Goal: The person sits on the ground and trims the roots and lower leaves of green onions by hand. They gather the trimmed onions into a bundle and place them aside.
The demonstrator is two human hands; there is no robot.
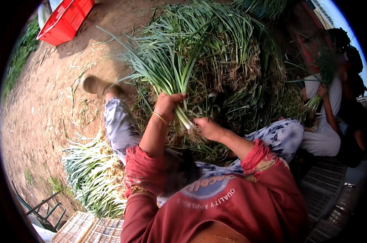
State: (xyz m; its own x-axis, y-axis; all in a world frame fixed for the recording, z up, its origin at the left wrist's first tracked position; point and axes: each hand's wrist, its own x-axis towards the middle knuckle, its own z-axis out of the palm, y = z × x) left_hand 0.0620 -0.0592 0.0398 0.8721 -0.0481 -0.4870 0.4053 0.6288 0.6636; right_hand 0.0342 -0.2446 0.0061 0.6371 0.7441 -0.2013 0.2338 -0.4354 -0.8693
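Note:
In my left hand (pixel 166 106) is a bunch of scallions (pixel 171 73), gripped around the pale stalks with the thumb across them. Its long green leaves fan up and away from me. The white ends and tangled roots (pixel 195 133) point down toward my lap. My right hand (pixel 208 129) is at the root end, its fingers curled beside the white tips. What those fingers pinch, if anything, is hidden. Beyond both hands spreads a large heap of untrimmed scallions (pixel 232 48), with brown roots and dry leaves among them.
Paler scallions (pixel 95 176) lie in a pile by my left leg, near white plastic crates (pixel 77 226). A red crate (pixel 66 22) stands on the dirt ground (pixel 49 91). At right, a co-worker's hand (pixel 322 90) holds scallions; dark crates (pixel 320 179) sit behind.

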